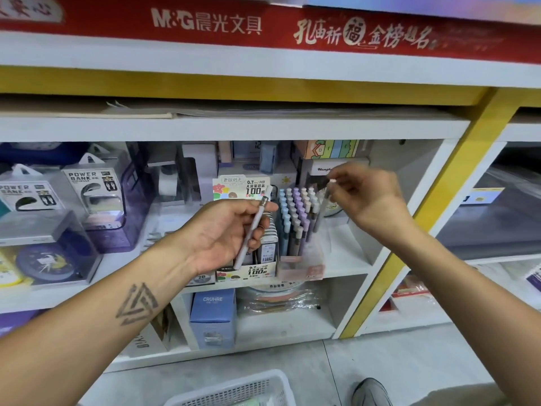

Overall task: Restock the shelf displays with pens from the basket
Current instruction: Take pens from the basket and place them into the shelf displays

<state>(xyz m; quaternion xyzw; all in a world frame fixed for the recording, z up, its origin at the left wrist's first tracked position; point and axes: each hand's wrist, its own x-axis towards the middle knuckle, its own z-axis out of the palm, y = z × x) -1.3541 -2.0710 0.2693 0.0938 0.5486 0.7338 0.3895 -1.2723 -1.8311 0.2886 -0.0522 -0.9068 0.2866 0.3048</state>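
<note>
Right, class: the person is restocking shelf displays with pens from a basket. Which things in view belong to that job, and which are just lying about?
Part of the job:
left hand, holding a white pen
right hand, holding another pen
pen display
white basket

Lying about:
power bank boxes
blue box
clock
</note>
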